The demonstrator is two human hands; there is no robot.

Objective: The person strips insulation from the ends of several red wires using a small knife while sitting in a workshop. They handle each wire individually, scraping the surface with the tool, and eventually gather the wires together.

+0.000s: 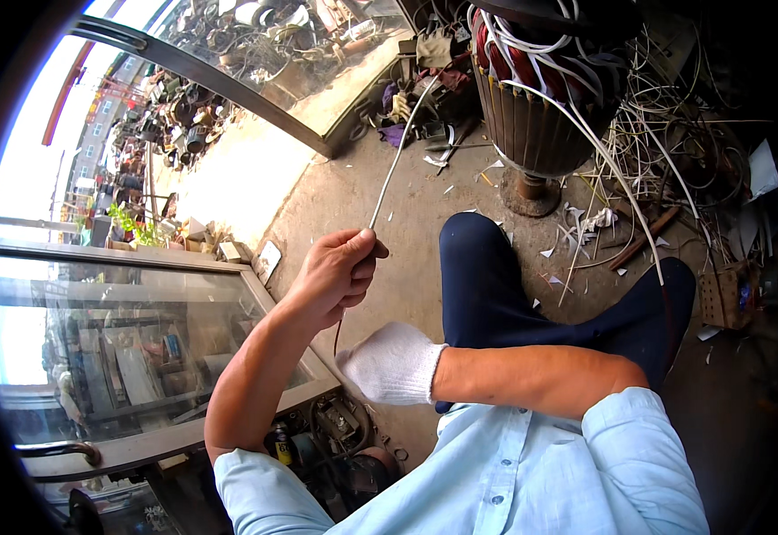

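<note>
My bare left hand point(344, 267) is closed round a thin cable point(393, 162), thumb on top. From there the cable's pale length runs up toward a wooden-slatted drum-like body point(527, 129) with red and white wires spilling from its top. Below my fist a thin dark end hangs down to my right hand point(393, 364), which wears a white knit glove. The glove's tip is closed at that dark end; its fingertips are mostly hidden. A white lead point(607, 156) arcs from the drum's top down to my right knee.
The drum stands on a round metal foot point(530, 194). Tangled wires point(665, 160) and paper scraps lie at the right. A glass-paned door point(131, 339) is at the left, with machine parts point(340, 423) beneath. Piled scrap point(197, 116) lies outside.
</note>
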